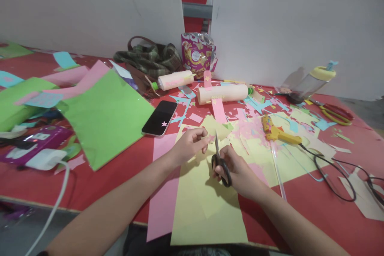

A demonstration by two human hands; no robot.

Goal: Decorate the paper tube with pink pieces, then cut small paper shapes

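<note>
My right hand [237, 170] grips black-handled scissors [220, 162], blades pointing away from me. My left hand [190, 144] pinches a small piece of yellow paper [210, 138] just left of the blades. Both hands hover over a large yellow sheet [204, 204] that lies on a pink sheet [163, 204] near the table's front edge. Beyond the hands a pink strip [218, 110] hangs from a paper-wrapped bottle [223, 93] lying on its side.
A phone [160, 117] lies left of the hands, next to a green sheet [105, 116]. A yellow glue gun [277, 133] with a black cord [330, 176] lies to the right. Red scissors [334, 113], a tipped bottle [312, 82], a plaid bag [150, 59], a snack packet [198, 54] and paper scraps crowd the red table [315, 216].
</note>
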